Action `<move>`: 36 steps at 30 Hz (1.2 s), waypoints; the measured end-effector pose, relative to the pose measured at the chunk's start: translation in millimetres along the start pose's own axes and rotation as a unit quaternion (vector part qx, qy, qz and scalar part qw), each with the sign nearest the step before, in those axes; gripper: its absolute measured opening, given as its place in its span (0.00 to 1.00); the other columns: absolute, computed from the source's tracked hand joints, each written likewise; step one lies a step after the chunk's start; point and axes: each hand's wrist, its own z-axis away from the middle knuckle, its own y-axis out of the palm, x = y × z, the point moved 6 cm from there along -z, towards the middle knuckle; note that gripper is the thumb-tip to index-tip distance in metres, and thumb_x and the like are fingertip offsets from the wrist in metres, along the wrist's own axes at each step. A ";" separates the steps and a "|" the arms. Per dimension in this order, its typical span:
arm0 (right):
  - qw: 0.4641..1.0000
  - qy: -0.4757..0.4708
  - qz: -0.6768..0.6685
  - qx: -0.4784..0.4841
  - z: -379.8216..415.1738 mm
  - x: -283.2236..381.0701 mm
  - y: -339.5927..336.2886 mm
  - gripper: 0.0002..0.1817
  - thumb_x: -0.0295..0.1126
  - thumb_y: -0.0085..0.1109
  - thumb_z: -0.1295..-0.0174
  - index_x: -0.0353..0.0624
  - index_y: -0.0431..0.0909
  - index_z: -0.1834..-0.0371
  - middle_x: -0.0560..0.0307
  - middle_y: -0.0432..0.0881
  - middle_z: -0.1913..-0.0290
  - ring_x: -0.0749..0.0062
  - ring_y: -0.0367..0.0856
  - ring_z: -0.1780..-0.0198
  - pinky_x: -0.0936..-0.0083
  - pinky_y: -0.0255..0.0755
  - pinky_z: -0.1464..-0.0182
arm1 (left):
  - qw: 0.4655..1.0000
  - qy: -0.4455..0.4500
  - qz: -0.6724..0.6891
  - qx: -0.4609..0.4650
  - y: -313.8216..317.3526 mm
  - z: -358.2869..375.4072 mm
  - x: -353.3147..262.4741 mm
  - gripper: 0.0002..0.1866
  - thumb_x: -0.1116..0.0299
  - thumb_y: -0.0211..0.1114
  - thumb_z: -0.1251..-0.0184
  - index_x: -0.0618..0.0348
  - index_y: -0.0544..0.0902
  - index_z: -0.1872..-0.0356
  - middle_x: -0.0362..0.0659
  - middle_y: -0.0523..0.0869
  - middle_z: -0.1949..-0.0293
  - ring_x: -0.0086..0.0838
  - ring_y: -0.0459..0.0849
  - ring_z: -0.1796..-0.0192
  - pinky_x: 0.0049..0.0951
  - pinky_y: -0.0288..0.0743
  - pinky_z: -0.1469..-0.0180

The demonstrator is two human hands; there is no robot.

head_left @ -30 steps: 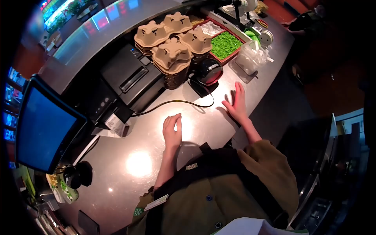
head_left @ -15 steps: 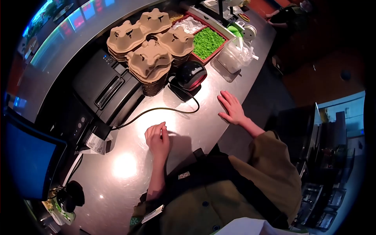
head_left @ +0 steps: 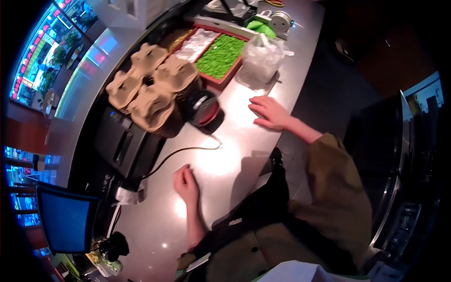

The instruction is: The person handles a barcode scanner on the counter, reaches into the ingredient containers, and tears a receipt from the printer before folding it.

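Observation:
My left hand (head_left: 186, 183) is at the metal counter (head_left: 150, 230), its fingers curled into a loose fist with nothing visible in it. A thin black cable runs just beyond it. My right hand (head_left: 270, 113) lies near the counter's right edge, palm down, fingers stretched out and thumb apart, holding nothing. Left of that hand stands a round black device with a red front (head_left: 202, 107), joined to the cable. Beyond its fingertips is a clear container (head_left: 261, 63) with white plastic packets.
Stacked cardboard cup carriers (head_left: 152, 107) stand beside a black printer (head_left: 121, 141). Behind is a red divided tray (head_left: 219, 84) with green and white pieces. A blue-screened monitor (head_left: 66, 221) and a small black device (head_left: 112, 245) sit at the left.
My view has turned and shifted, so the counter items appear further left. My right hand has come a little nearer the clear container, its fingers closer together. My left hand stays curled.

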 end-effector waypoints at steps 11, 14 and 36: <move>0.991 0.074 -0.053 -0.097 -2.7 -10.2 -1.3 0.26 0.40 0.60 0.49 0.36 0.70 0.50 0.45 0.70 0.46 0.54 0.66 0.41 0.62 0.58 0.39 | 0.921 0.071 -0.374 0.077 15.7 21.0 -19.0 0.23 0.69 0.51 0.38 0.64 0.67 0.40 0.56 0.64 0.38 0.50 0.63 0.37 0.41 0.55 0.36; 0.992 0.045 -0.092 -0.076 -6.5 -12.0 -5.6 0.23 0.39 0.60 0.49 0.37 0.71 0.52 0.45 0.70 0.46 0.54 0.65 0.41 0.63 0.58 0.40 | 0.921 0.049 -0.378 0.084 12.4 20.2 -18.6 0.25 0.69 0.51 0.39 0.64 0.66 0.40 0.56 0.64 0.37 0.50 0.62 0.36 0.42 0.54 0.35; 0.946 0.025 -0.285 -0.153 -15.5 -13.1 2.4 0.09 0.19 0.51 0.52 0.39 0.77 0.67 0.52 0.78 0.67 0.56 0.76 0.62 0.66 0.68 0.58 | 0.964 0.059 -0.252 -0.053 -15.3 19.7 -21.5 0.11 0.76 0.50 0.38 0.66 0.77 0.57 0.52 0.77 0.49 0.45 0.73 0.45 0.37 0.64 0.41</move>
